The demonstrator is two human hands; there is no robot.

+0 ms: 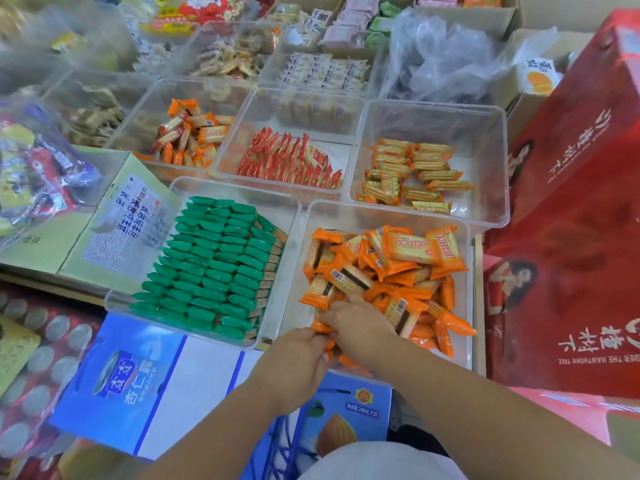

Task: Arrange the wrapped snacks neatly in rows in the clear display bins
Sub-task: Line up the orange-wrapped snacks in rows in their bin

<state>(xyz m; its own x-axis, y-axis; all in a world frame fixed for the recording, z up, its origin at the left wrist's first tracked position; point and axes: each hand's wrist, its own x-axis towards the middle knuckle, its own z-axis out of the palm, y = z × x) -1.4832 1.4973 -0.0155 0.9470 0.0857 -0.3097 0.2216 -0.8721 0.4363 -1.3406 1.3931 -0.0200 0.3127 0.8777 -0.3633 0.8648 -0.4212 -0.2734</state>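
Observation:
A clear bin (465, 306) right in front of me holds a loose heap of orange-wrapped snacks (408, 258). Both hands are at its near left corner. My left hand (294, 362) pinches a few orange packets at the bin's front edge. My right hand (356, 327) reaches over them with fingers curled on the same cluster of packets. Left of this bin, another clear bin (114, 299) holds green-wrapped snacks (214, 265) in neat rows.
Behind stand clear bins with red packets (287, 161), gold-orange bars (412, 174) and orange packets (190, 133). Red cartons (571, 220) rise at the right. A blue drink carton (145, 382) lies under my forearms, a green carton (104, 220) at the left.

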